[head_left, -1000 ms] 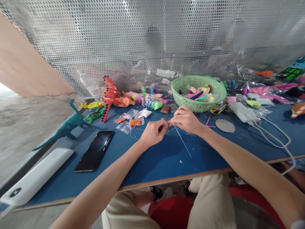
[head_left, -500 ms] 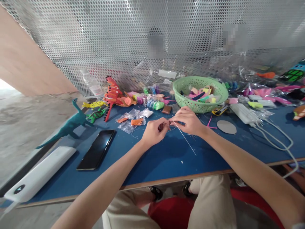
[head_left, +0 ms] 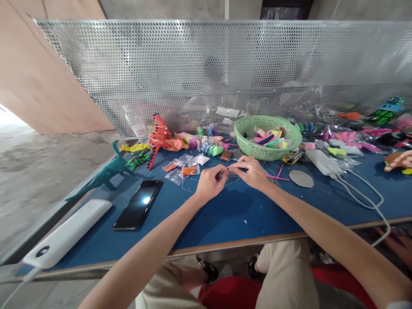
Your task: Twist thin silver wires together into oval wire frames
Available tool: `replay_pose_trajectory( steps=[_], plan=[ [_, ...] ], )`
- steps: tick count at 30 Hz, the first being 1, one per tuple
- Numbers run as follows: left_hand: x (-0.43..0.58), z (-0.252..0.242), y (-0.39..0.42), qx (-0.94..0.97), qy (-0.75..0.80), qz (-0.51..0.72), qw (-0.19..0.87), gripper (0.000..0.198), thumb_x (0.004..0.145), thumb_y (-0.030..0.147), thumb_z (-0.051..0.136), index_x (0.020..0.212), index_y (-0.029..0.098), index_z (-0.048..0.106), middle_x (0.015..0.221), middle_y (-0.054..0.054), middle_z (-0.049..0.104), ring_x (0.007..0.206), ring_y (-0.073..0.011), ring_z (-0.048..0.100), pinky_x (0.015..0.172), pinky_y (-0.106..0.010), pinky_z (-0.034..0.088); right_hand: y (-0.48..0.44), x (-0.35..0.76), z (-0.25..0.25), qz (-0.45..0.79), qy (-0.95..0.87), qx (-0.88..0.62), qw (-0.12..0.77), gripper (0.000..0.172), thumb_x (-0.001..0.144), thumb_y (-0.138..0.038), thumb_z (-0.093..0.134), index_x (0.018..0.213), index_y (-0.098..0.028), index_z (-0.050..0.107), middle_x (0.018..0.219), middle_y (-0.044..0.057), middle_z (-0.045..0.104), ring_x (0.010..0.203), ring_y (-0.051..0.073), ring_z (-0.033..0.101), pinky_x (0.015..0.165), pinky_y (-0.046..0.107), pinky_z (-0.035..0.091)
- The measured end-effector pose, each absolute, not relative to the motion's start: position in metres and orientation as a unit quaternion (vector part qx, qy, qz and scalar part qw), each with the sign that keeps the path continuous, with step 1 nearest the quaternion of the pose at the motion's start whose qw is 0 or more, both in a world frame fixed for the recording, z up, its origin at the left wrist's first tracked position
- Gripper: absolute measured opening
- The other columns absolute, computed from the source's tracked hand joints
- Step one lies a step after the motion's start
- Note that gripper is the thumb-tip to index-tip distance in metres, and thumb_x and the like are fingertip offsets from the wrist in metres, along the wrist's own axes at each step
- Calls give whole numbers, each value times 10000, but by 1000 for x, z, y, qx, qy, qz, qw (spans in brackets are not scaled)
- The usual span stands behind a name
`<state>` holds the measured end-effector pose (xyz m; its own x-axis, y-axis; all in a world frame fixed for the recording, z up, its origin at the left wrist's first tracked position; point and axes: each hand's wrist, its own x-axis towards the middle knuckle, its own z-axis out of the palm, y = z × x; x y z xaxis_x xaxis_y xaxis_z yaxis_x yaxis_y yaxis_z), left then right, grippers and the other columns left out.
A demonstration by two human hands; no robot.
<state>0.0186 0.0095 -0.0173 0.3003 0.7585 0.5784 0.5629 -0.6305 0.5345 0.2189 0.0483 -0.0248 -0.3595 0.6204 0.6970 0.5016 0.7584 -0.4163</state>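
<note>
My left hand (head_left: 210, 183) is closed, with a small dark brown lump (head_left: 220, 175) partly showing inside its curled fingers. My right hand (head_left: 250, 172) meets it fingertip to fingertip, its thumb and forefinger pinched together. A thin pale wire (head_left: 254, 167) runs from the right fingers back across that hand. What lies exactly between the fingertips is too small to make out. Just beyond the hands sits a brown clay packet (head_left: 226, 156). Small bags with orange pieces (head_left: 189, 170) lie left of them, and pink strips (head_left: 278, 176) lie to the right.
A green basket (head_left: 254, 148) of coloured pieces stands behind the hands, before a perforated metal screen (head_left: 167, 64). At left are a phone (head_left: 137, 205), a white power bank (head_left: 72, 231) and a teal dinosaur (head_left: 104, 174). A grey oval (head_left: 301, 179) and a cabled white device (head_left: 322, 162) lie right.
The head view has tilted up, showing more above the screen. The wire, which pointed down towards the table's front edge, now lies across my right hand. Both hands remain together.
</note>
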Motion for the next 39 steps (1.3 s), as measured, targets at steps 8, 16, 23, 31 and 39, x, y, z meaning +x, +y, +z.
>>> replay_pose_trajectory(
  steps=[8,16,23,31,39],
  plan=[
    [18,-20,17,784,426,418,171,188,946,283,540,863,179,674,700,4,680,552,-97,541,565,-213,452,49,221,-21,99,-824,-362,424,193,941,-404,641,962,-277,785,871,25,752,857,198,649,854,364,443],
    [14,-29,30,726,410,434,341,358,908,349,625,1229,193,648,1125,-85,723,579,-97,627,542,-241,578,57,228,-24,65,-849,-343,396,190,944,-380,637,923,-245,768,817,29,722,839,194,634,881,387,376],
    [16,-28,28,756,419,420,276,252,920,307,595,1113,216,730,1090,-62,729,686,-120,634,442,-187,544,59,231,-24,8,-866,-332,375,216,909,-422,678,862,-240,784,785,39,701,805,189,624,903,413,344],
    [17,-35,31,746,400,449,287,208,908,276,617,1063,213,740,1077,-58,709,679,-110,662,554,-226,615,62,235,-23,51,-879,-329,342,206,967,-339,608,915,-229,775,871,49,704,868,191,626,924,416,322],
    [18,-37,31,741,414,457,268,182,901,292,641,1025,219,752,996,-34,742,666,-122,671,565,-238,624,52,230,-16,86,-869,-357,333,224,959,-284,592,832,-235,771,867,47,730,888,203,636,957,423,335]
  ],
)
